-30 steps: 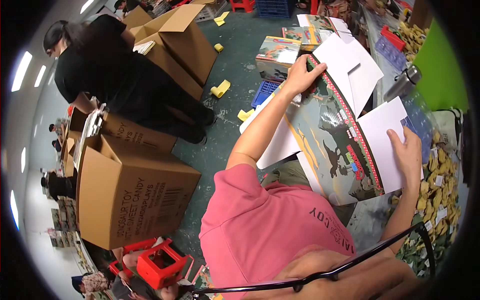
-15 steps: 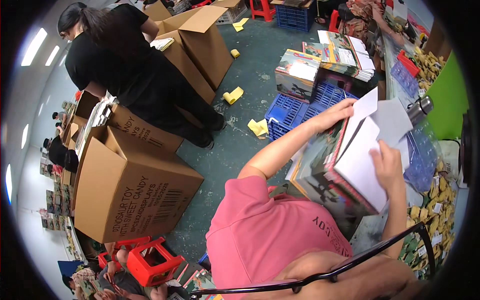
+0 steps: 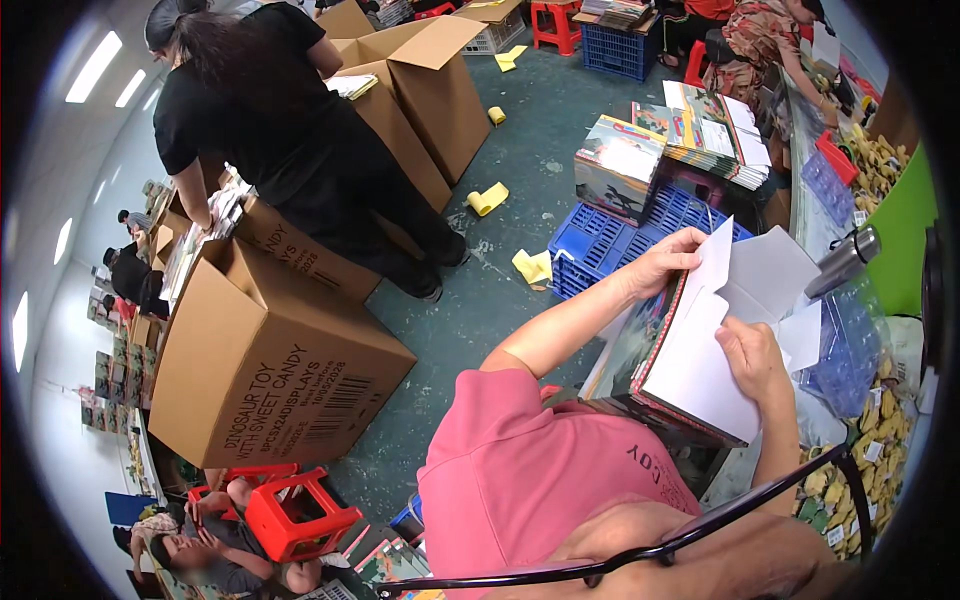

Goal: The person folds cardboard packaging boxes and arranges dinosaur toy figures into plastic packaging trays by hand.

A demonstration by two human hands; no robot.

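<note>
A printed cardboard box [image 3: 652, 340] with a white inside and raised white flaps is tilted in front of my pink shirt. At the box's far corner my left hand [image 3: 672, 264] is closed on the edge beside an upright flap. My right hand [image 3: 754, 362] pinches the edge of the broad white flap [image 3: 695, 378], thumb on top and fingers bent. The fingertips of both hands are partly hidden by the card. Clear plastic trays [image 3: 848, 340] lie right of the box, next to a metal flask [image 3: 843, 262].
Blue crates [image 3: 590, 240] stand beyond my left arm with a finished box [image 3: 618, 165] and flat printed cards [image 3: 705, 130] on or behind them. Large brown cartons [image 3: 280, 370] and a person in black [image 3: 290, 130] are at left. Small yellow-green packets [image 3: 850, 465] cover the right-hand table.
My right hand has shifted left along the white flap, which now lies flatter across the box. The left hand stays at the far corner. The person in black reaches lower into a carton.
</note>
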